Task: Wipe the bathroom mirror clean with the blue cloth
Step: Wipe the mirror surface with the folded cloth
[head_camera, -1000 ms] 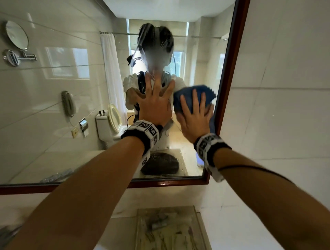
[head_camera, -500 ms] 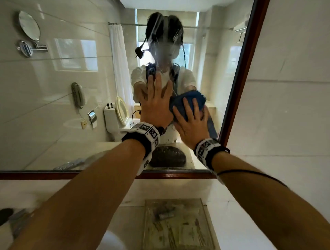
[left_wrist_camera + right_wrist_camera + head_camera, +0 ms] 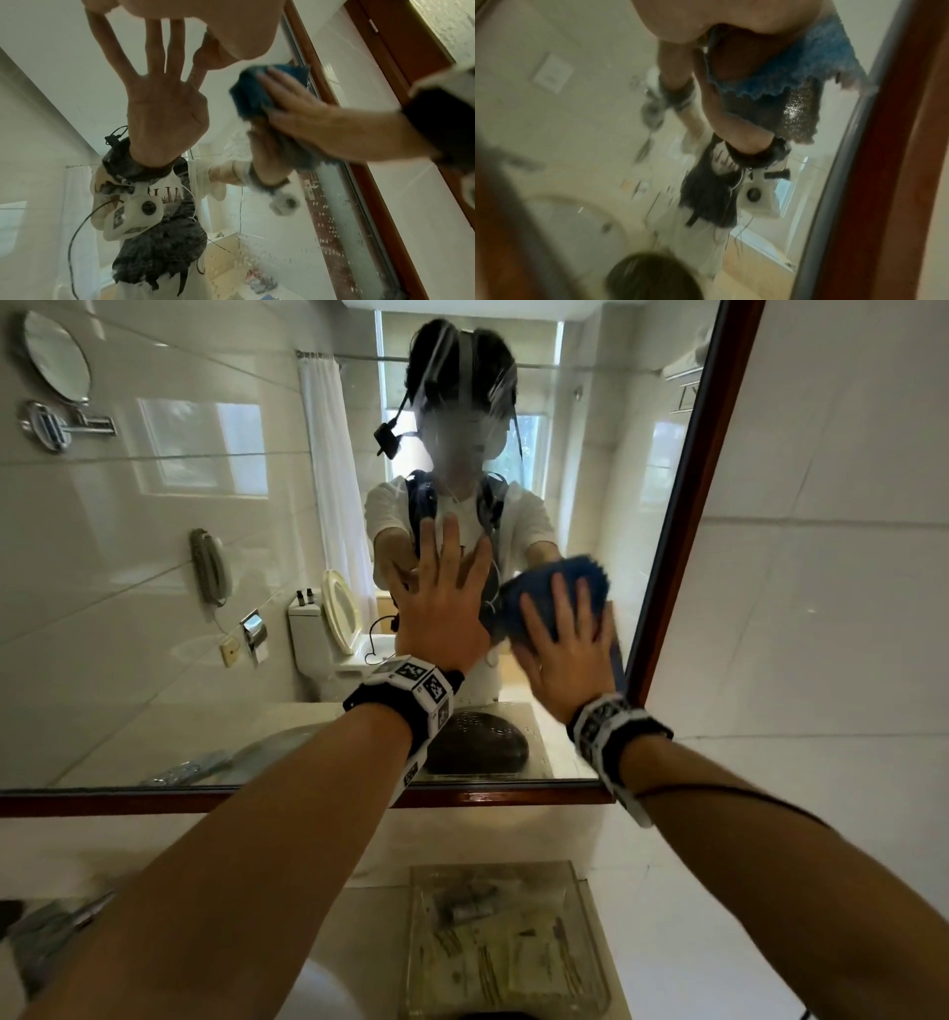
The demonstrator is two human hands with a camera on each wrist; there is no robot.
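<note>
A person's two bare forearms reach out to a bathroom mirror (image 3: 154,557) with a dark red-brown wooden frame (image 3: 683,516), seen from a camera on their head. Much is hard to make out: the right wrist view is smeared with blur, and there the right hand's fingers are out of sight behind its palm, with only a corner of the blue cloth (image 3: 805,58) showing next to the frame. The reflected face is blurred over. In the head view the right hand (image 3: 562,654) lies flat with straight, slightly spread fingers pressing the blue cloth (image 3: 554,593) against the glass, low on the mirror's right side and just beside the frame; the hand covers most of the cloth, so its full shape cannot be told (a zigzag-cut edge shows at the top). The left hand (image 3: 444,603) is pressed flat on the glass just left of the cloth, fingers straight and fanned, holding nothing; the left wrist view shows mostly its reflected palm. Both wrists wear black bands with printed square markers. Small droplets speckle the glass near the frame. The mirror reflects pale tiled walls, a toilet (image 3: 328,634) with its lid up, a white shower curtain (image 3: 334,495) and a window. Below the mirror is a pale counter (image 3: 667,906) with a clear tray (image 3: 506,942) of small toiletries, blurred.
</note>
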